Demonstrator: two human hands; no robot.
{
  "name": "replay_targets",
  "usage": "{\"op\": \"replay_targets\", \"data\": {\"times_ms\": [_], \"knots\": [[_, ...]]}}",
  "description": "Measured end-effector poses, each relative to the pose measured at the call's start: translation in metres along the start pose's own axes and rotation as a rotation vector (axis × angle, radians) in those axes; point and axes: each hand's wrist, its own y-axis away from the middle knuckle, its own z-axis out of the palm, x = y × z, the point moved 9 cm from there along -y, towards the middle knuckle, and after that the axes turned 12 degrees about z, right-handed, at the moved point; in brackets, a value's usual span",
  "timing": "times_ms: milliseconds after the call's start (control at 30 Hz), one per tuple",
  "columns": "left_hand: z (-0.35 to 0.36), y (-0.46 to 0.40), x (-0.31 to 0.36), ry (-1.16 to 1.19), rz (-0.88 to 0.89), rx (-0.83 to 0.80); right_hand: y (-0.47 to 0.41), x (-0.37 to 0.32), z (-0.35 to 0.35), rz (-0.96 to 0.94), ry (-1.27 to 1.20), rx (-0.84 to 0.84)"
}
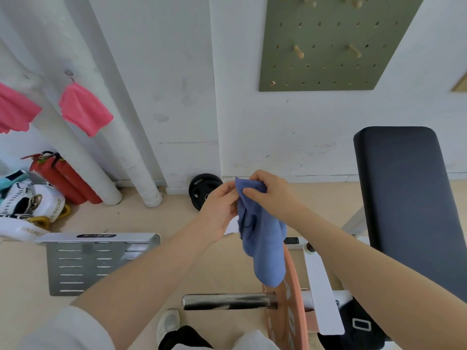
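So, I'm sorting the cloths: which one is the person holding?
The blue cloth, pinched at its top by the left hand and right hand; the two pink cloths hang at the left, untouched.

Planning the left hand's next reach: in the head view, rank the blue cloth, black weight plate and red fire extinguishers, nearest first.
1. blue cloth: pinched by the left hand itself.
2. black weight plate: at the wall, just behind the hand.
3. red fire extinguishers: far left of the view.
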Motion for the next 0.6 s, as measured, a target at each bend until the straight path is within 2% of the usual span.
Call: {"op": "replay_targets", "data": {"times_ms": [133, 333, 467, 533, 600], "knots": [[0.000, 0.001, 0.000, 0.034, 0.014, 0.021, 0.000, 0.001, 0.002, 0.023, 0.015, -0.015], [0.011, 0.002, 0.007, 0.237, 0.056, -0.005, -0.002, -0.001, -0.001, 0.034, -0.040, 0.035], [0.011, 0.000, 0.009, 0.305, 0.057, -0.012, 0.002, -0.013, 0.008, -0.017, -0.236, -0.117], [0.009, -0.001, 0.010, 0.348, 0.047, -0.013, 0.004, -0.019, 0.012, -0.045, -0.259, -0.162], [0.005, -0.002, 0.012, 0.351, 0.043, -0.028, 0.000, -0.022, 0.005, -0.080, -0.227, -0.066]]}}
